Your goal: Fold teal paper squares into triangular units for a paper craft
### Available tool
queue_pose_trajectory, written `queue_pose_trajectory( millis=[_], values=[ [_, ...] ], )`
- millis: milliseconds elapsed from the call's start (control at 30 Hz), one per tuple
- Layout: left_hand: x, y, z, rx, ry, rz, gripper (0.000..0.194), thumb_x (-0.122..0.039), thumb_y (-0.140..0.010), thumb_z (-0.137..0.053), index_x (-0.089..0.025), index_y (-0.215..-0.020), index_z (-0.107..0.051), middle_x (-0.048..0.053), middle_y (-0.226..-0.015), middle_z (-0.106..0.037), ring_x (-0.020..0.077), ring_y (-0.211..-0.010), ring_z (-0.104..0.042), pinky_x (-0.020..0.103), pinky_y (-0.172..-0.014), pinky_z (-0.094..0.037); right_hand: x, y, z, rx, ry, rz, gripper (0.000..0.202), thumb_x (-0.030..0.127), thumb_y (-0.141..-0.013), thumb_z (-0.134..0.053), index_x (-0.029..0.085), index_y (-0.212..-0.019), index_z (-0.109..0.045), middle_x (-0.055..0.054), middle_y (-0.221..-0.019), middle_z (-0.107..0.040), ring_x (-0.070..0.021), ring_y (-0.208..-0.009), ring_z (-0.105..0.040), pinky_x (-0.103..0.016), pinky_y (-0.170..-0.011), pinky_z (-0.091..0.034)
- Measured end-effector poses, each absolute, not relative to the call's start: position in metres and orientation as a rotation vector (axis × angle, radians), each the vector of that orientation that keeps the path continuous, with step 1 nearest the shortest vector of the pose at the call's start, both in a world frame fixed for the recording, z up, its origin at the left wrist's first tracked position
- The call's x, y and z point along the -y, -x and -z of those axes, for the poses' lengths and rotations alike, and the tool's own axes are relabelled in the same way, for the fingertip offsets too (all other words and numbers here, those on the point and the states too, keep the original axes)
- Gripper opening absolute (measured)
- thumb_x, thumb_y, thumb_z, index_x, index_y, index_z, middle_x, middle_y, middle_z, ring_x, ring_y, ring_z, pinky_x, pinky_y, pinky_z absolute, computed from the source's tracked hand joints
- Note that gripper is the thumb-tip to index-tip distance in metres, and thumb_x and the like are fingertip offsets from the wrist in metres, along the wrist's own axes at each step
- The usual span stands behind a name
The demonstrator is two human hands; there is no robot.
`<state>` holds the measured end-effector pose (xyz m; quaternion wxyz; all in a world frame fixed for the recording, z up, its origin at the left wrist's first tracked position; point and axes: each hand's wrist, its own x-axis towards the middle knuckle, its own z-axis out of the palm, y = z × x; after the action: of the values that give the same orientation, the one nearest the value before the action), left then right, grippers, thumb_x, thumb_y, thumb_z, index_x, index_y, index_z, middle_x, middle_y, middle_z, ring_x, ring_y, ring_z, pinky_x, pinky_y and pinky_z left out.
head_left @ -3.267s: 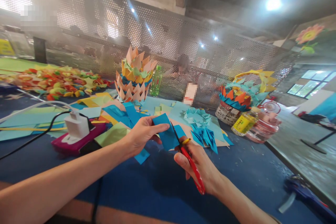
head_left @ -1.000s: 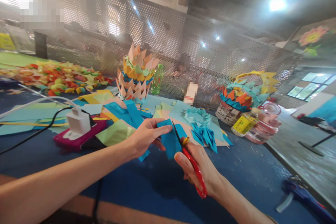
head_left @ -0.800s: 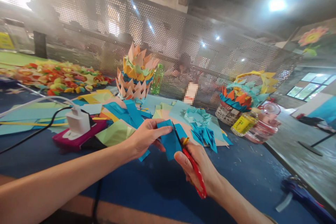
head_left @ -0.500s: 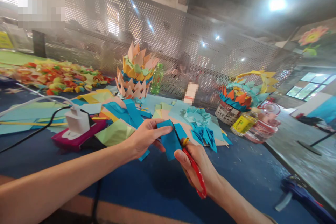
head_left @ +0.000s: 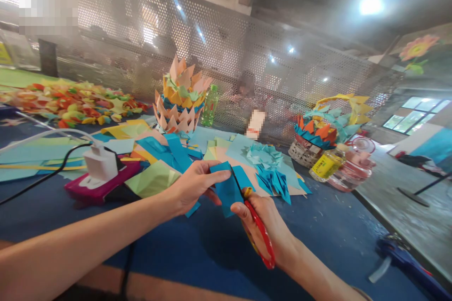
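Between thumb and fingers, my left hand (head_left: 203,181) pinches a piece of blue paper (head_left: 226,193) over the dark blue table. My right hand (head_left: 263,214) is closed round the red handles of a pair of scissors (head_left: 263,233). Their dark blades lie across the blue paper, with paper on both sides of them. Just beyond my hands, folded blue paper pieces (head_left: 273,182) and a light-blue ring of folded paper (head_left: 264,156) rest on flat coloured sheets. A green folded paper (head_left: 153,178) lies by my left wrist.
A magenta power strip (head_left: 84,188) with a white charger (head_left: 100,162) stands at left. Behind are a tiered paper lotus (head_left: 181,99), a green bottle (head_left: 211,106) and many paper scraps (head_left: 74,103). At right are a yellow-labelled bottle (head_left: 326,164), a pink jug (head_left: 353,169) and a glue gun (head_left: 399,254).
The whole view has shifted slightly. Both hands keep their grips, and the scissors and blue paper stay in nearly the same position relative to each other.
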<state>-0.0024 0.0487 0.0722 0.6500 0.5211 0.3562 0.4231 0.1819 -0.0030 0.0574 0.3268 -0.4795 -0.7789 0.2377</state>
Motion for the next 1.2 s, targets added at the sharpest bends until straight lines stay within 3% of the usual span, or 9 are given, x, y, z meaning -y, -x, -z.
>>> queue_pose_trajectory(
  millis=[300,633,1200],
  values=[
    [-0.0495,0.0035,-0.0704,-0.781,-1.168,-0.928,0.039,-0.047,-0.064,-0.086,-0.017,-0.089,-0.078,0.001,-0.071,-0.071,0.01,-0.049,-0.056,0.02,-0.04,-0.053,0.0085,-0.1856,-0.0635,2.084,1.258,-0.75,0.054,0.071,-0.092,-0.043,0.019,-0.081,-0.048,0.001,-0.07,-0.048,-0.0108,-0.05,-0.043,-0.026,-0.044,-0.033],
    [-0.0447,0.0005,-0.0694,-0.746,-1.154,-0.882,0.04,-0.047,-0.062,-0.088,-0.016,-0.085,-0.077,0.002,-0.071,-0.073,0.0119,-0.052,-0.061,0.019,-0.04,-0.054,0.0038,-0.1877,-0.0616,2.1,1.205,-0.753,0.047,0.064,-0.095,-0.045,0.021,-0.077,-0.045,0.001,-0.068,-0.046,-0.0124,-0.054,-0.046,-0.026,-0.047,-0.039],
    [-0.042,0.0005,-0.0682,-0.739,-1.155,-0.84,0.04,-0.045,-0.064,-0.086,-0.015,-0.089,-0.076,0.003,-0.076,-0.074,0.0134,-0.057,-0.064,0.018,-0.041,-0.054,0.0078,-0.1833,-0.0619,2.034,1.245,-0.717,0.063,0.081,-0.09,-0.031,0.023,-0.07,-0.044,0.004,-0.054,-0.043,-0.0121,-0.049,-0.04,-0.027,-0.045,-0.031]
  ],
)
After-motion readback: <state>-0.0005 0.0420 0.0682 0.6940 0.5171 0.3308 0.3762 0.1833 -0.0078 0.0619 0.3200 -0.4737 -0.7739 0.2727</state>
